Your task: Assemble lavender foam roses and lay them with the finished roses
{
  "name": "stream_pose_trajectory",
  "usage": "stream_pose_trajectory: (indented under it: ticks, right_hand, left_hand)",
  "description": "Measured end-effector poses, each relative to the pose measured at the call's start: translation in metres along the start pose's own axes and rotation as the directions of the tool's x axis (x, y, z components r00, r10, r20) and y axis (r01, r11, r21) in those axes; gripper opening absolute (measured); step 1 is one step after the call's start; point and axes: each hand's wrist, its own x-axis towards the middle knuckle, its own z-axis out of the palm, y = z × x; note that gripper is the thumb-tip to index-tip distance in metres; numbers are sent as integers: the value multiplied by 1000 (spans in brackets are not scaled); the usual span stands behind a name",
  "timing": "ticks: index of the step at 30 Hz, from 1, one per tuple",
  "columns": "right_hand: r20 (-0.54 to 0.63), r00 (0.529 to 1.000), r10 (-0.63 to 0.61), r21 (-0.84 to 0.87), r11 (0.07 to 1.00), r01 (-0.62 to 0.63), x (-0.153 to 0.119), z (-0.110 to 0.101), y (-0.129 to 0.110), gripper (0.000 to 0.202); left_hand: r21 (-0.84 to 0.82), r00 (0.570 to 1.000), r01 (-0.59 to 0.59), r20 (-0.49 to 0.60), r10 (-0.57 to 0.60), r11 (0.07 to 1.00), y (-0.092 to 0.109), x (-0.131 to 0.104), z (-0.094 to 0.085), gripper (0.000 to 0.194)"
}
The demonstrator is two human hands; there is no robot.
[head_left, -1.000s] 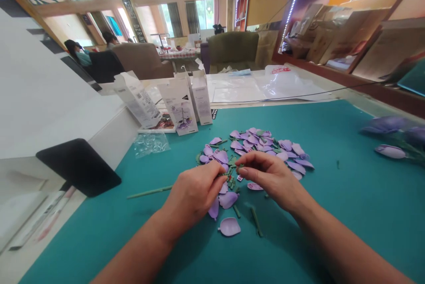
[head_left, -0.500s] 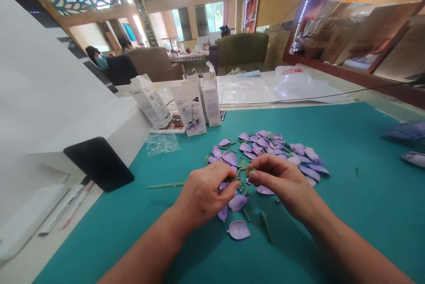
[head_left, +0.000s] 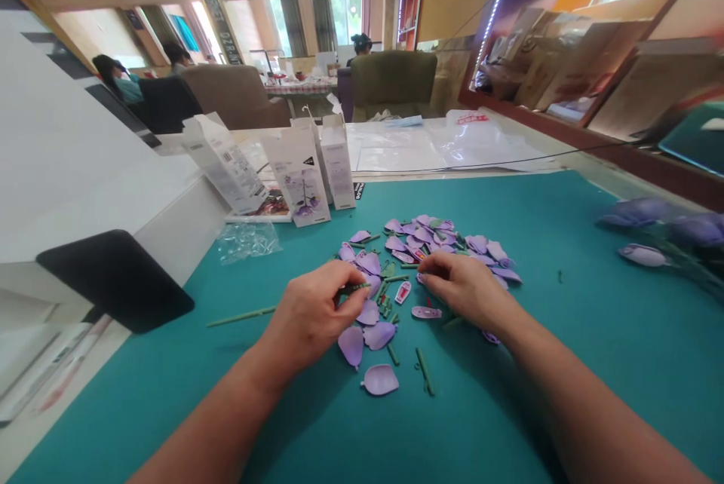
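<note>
My left hand [head_left: 317,310] is closed round a long green toy stem [head_left: 240,317]. One end of it sticks out to the left, and a darker tip shows past the thumb. To the right, my right hand [head_left: 464,284] is pinched at the edge of the purple petal pile [head_left: 427,234]; a small purplish bit shows at its fingertips, too small to name. Between the hands lie short green stem pieces [head_left: 385,304] and a pinkish petal piece with a red centre [head_left: 403,292]. Nearer me are a loose pale petal [head_left: 380,380] and a green stick [head_left: 424,372].
White cardboard boxes [head_left: 297,175] and a crumpled clear bag [head_left: 247,241] stand at the back left. A black tablet-like slab [head_left: 116,280] leans at the left. Purple flowers [head_left: 645,254] lie on the green mat [head_left: 566,363] at the right. People sit farther back.
The view has turned to the right. My hands have moved apart; the right one has gone from beside the stem tip down to the petal pile. The left still holds the stem.
</note>
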Motion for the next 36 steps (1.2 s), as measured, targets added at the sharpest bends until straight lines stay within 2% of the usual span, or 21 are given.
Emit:
stream_pose_trajectory:
  ticks: [4, 7, 9, 11, 14, 17, 22, 30, 36]
  right_hand:
    - [38, 999, 25, -318, 948, -12, 2, -2, 5, 16]
    - [11, 1000, 3, -405, 914, 2, 3, 0, 7, 14]
    - [-11, 997, -73, -377, 924, 64, 2, 3, 6, 13]
    - [4, 982, -187, -299, 937, 180, 0, 8, 3, 15]
    - [83, 937, -338, -214, 913, 348, -4, 19, -6, 17]
    - [166, 901, -402, -216, 876, 431, -8, 27, -12, 20]
    - [239, 893, -382, -248, 865, 437, -10, 29, -11, 26]
    - [201, 891, -407, -275, 850, 450, -11, 35, -13, 37]
    - [106, 898, -428, -217, 871, 441, -6, 37, -27, 26]
  left_hand:
    - [-1, 999, 31, 15, -31, 1000, -4, 2, 1, 10]
    - [6, 998, 58, 24, -58, 998, -6, 3, 0, 10]
    - [12, 996, 83, 25, -83, 996, -7, 4, -2, 11]
    - [17, 994, 105, 18, -105, 994, -8, 4, -4, 11]
    - [28, 992, 122, -2, -123, 992, -10, 5, -7, 11]
    - [29, 990, 137, -19, -137, 990, -11, 6, -10, 12]
    - [19, 988, 149, -32, -149, 989, -11, 7, -11, 12]
    - [14, 978, 193, -83, -192, 981, -15, 6, -19, 12]
    - [-8, 971, 208, -116, -207, 978, -19, 8, -21, 12]
